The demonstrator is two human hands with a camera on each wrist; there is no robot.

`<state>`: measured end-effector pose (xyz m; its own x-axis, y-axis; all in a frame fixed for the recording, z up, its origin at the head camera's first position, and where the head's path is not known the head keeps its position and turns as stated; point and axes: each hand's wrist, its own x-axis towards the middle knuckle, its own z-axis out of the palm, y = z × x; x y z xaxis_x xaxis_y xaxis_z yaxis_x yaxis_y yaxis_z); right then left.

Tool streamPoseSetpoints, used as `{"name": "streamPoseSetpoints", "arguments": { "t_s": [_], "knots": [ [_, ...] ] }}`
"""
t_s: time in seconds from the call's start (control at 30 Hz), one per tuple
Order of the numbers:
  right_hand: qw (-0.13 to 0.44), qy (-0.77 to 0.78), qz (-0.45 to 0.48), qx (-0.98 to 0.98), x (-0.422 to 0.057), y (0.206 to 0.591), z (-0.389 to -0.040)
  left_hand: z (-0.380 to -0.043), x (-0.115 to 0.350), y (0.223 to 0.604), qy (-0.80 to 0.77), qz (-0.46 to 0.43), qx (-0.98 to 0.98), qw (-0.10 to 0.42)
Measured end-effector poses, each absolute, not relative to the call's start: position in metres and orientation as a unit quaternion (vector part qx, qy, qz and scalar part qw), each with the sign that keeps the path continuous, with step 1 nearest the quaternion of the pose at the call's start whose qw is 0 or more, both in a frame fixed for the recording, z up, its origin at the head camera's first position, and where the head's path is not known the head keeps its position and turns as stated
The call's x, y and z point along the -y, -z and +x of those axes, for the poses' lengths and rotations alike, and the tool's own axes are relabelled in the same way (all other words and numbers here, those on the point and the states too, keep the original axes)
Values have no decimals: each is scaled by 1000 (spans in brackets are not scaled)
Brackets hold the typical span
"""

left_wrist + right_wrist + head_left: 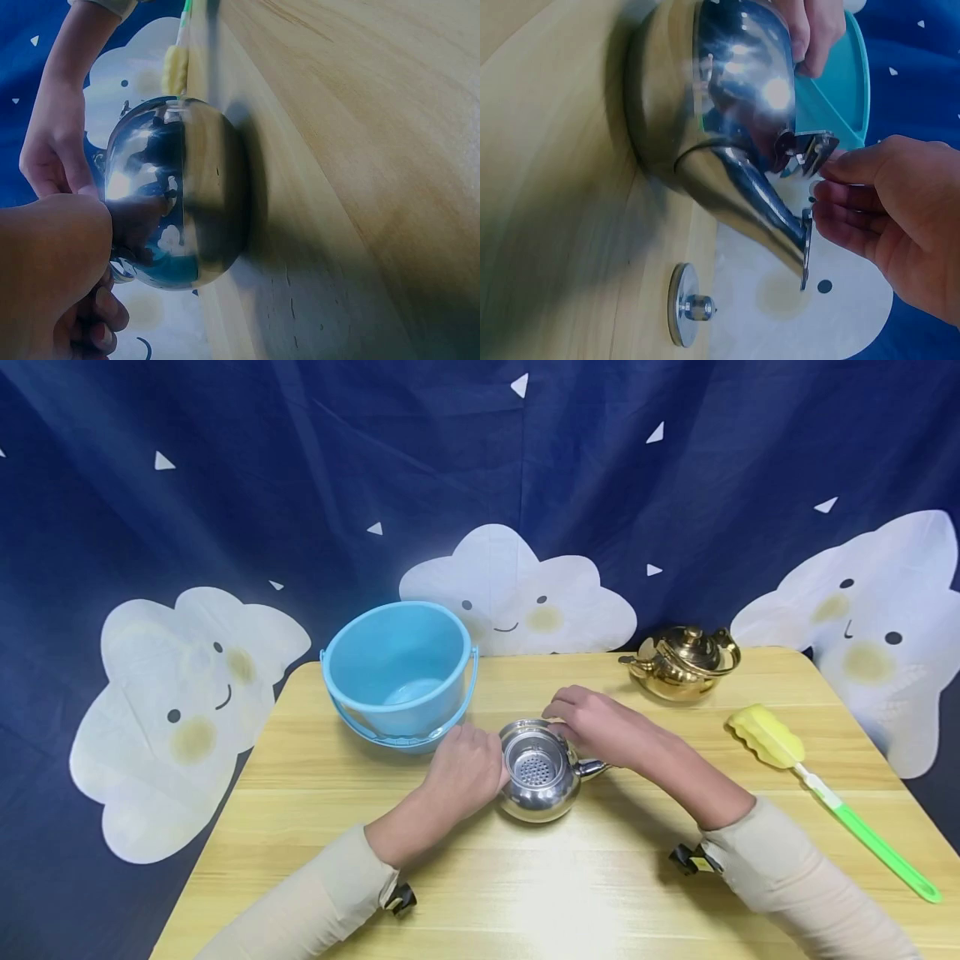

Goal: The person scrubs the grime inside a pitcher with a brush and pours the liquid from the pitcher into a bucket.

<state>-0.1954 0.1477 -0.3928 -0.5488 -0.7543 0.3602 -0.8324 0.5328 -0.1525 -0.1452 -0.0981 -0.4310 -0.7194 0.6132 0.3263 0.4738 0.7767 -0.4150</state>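
A shiny silver teapot (542, 802) stands upright on the table without its lid, a perforated strainer (536, 768) set in its mouth. My left hand (467, 768) holds the left side of its rim with curled fingers; the exact hold is hidden. At the far right of the rim, my right hand (592, 722) pinches a metal bracket (817, 152), which looks like part of the handle, just above the spout (742, 206). A small silver lid (684, 304) with a knob lies on the table past the spout; my right arm hides it in the head view.
A light-blue bucket (397, 718) with its handle down stands behind my left hand. A gold teapot (678, 681) sits at the back right. On the right lies a yellow sponge brush (768, 739) with a green handle. A blue curtain (450, 443) hangs behind the table.
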Motion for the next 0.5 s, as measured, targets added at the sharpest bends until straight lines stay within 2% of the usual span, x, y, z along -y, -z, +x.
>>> {"name": "streamPoseSetpoints", "arguments": {
  "t_s": [0.5],
  "knots": [
    [143, -91, 488, 856, -125, 391, -188, -145, 99, 431, -143, -302, 913, 233]
  ]
}}
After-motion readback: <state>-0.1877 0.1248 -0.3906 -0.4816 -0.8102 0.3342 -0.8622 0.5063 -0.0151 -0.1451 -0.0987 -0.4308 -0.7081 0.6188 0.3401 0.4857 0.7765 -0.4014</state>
